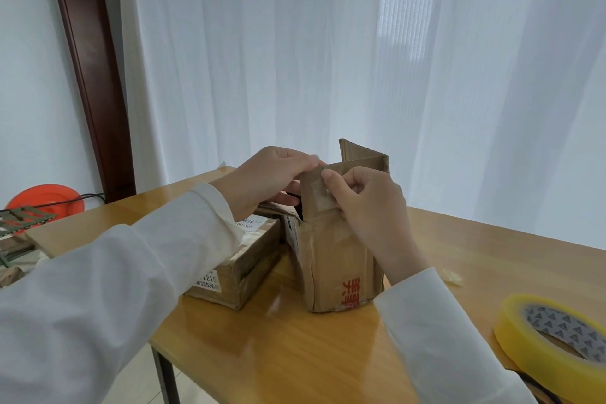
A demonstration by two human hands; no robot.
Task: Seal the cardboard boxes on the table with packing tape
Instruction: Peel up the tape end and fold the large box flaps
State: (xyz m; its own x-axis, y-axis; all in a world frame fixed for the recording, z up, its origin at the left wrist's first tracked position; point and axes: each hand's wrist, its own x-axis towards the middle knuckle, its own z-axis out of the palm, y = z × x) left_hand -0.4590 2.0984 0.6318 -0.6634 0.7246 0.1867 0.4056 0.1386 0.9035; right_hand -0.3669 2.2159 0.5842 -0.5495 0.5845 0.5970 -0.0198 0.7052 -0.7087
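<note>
A tall brown cardboard box [341, 269] with red characters stands in the middle of the wooden table [295, 348], its top flaps raised. My left hand [265, 180] grips the top edge of the near flap from the left. My right hand [367, 203] pinches an old strip of clear tape on that same flap. A flatter cardboard box [239, 269] with white labels lies just left of the tall one, partly under my left sleeve. A roll of yellowish packing tape [554, 341] lies flat at the table's right front corner.
A small crumpled scrap of tape [452, 277] lies on the table right of my right wrist. An orange round object [46, 200] and some clutter sit beyond the table's left end. White curtains hang behind the table.
</note>
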